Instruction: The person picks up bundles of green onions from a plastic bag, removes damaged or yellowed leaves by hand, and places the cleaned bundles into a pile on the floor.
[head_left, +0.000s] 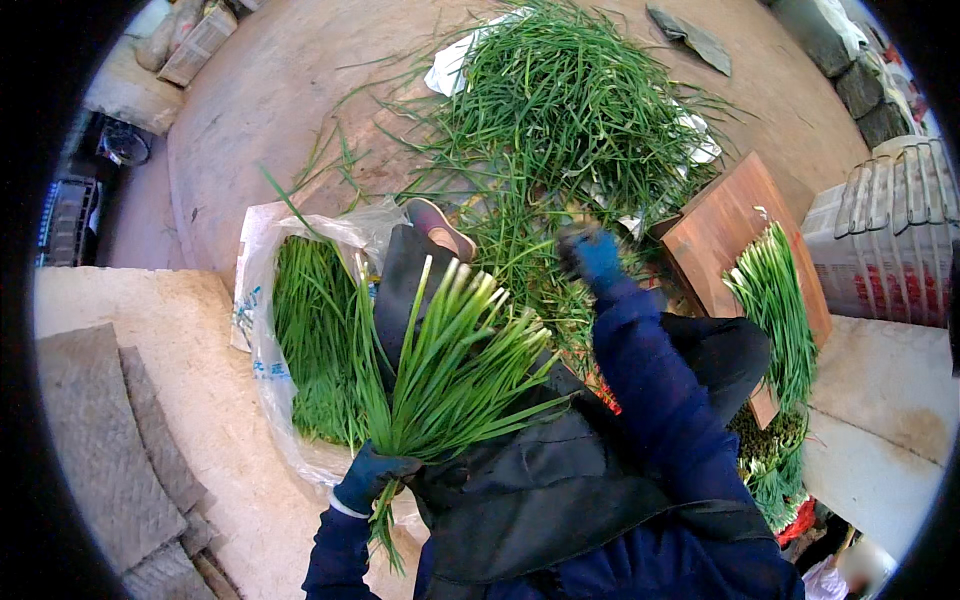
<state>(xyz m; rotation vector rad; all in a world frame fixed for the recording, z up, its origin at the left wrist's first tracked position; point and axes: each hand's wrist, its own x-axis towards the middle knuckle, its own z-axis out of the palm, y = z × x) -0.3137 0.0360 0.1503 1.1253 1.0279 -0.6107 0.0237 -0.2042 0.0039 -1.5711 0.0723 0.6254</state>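
Observation:
My left hand, in a dark blue glove, grips a fanned bunch of garlic chives by its leafy part. The pale cut ends point away from me, above my black apron. My right hand, also gloved, is stretched forward over loose chives and trimmings. Motion blurs its fingers, so I cannot tell whether they hold anything. Beyond it spreads a large heap of loose chives on white sheeting. Left of my leg, chives lie packed inside a clear plastic bag.
A tilted wooden board at right carries a neat chive bundle. More bundles lie below it. A plastic crate stands beyond. Grey slabs lie at left. My shoe rests near the trimmings. Part of another person shows lower right.

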